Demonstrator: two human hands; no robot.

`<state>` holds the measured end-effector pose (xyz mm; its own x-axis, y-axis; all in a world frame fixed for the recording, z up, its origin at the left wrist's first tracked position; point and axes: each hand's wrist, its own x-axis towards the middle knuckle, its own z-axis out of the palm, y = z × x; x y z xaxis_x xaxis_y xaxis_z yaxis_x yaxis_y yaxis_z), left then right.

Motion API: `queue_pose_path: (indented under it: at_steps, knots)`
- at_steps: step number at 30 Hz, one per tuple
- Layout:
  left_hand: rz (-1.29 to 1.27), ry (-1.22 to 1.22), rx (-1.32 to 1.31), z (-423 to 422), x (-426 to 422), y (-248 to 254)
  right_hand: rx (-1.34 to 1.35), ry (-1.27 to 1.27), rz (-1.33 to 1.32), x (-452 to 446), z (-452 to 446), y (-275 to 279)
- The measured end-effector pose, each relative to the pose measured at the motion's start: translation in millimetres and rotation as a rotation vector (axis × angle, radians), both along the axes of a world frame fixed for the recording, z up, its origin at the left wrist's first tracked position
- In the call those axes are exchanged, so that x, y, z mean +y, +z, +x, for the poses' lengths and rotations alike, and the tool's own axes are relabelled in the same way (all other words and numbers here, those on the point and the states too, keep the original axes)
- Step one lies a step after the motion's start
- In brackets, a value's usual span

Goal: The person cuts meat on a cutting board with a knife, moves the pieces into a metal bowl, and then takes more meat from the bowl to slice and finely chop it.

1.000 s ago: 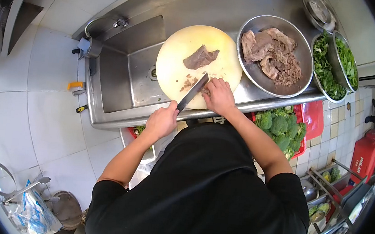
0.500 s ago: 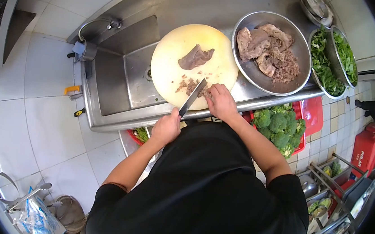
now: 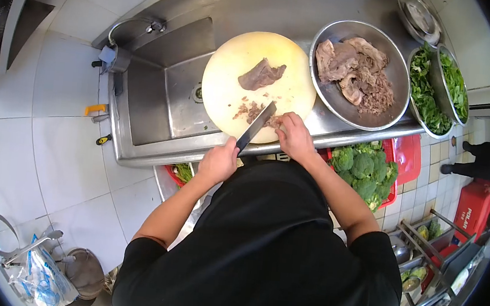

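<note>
My left hand (image 3: pixel 219 161) is closed round the handle of a knife (image 3: pixel 256 127), its blade slanting up and right over chopped meat (image 3: pixel 253 110) on a round cutting board (image 3: pixel 223 74). Just right of the blade, my right hand (image 3: pixel 295 136) has its fingers bent and drawn together at the board's near right edge, by small meat bits. Whatever is between those fingertips is too small to make out. A larger piece of cooked meat (image 3: pixel 261 75) lies farther back on the board, apart from both hands.
Right of the board is a steel bowl (image 3: pixel 400 100) of meat; beyond it are bowls of leafy greens (image 3: pixel 430 100). A sink (image 3: pixel 143 105) lies left. Broccoli (image 3: pixel 365 167) sits in a red basket below the counter edge. Another person's legs (image 3: pixel 477 159) show at far right.
My right hand has shifted slightly right, away from the blade. The knife stays over the chopped meat with small shifts. More of the other person's legs shows at the right.
</note>
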<state>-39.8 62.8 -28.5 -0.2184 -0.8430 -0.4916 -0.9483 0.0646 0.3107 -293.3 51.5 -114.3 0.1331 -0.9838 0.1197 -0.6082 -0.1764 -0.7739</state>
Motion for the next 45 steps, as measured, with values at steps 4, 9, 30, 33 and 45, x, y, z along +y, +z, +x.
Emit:
queue_pose_path:
  at_steps: [4,9,30,33,45]
  knots:
    - [-0.053,0.027,0.059,6.9,-9.2,25.4,-0.049,-0.022,0.030,0.1,-0.8,7.7]
    - [-0.060,0.015,0.122,11.9,-2.3,31.9,-0.007,-0.052,-0.012,4.6,3.6,6.4]
    - [0.401,0.599,0.758,178.3,-67.4,-56.2,0.451,-0.059,0.138,-19.3,37.8,-2.7]
    - [0.458,0.659,0.801,163.2,-58.6,-80.9,0.371,-0.171,0.136,-31.4,65.5,-10.7]
    - [0.548,0.469,0.991,-1.9,-14.4,-87.8,-0.221,-0.561,-0.067,-40.8,120.9,-28.7]
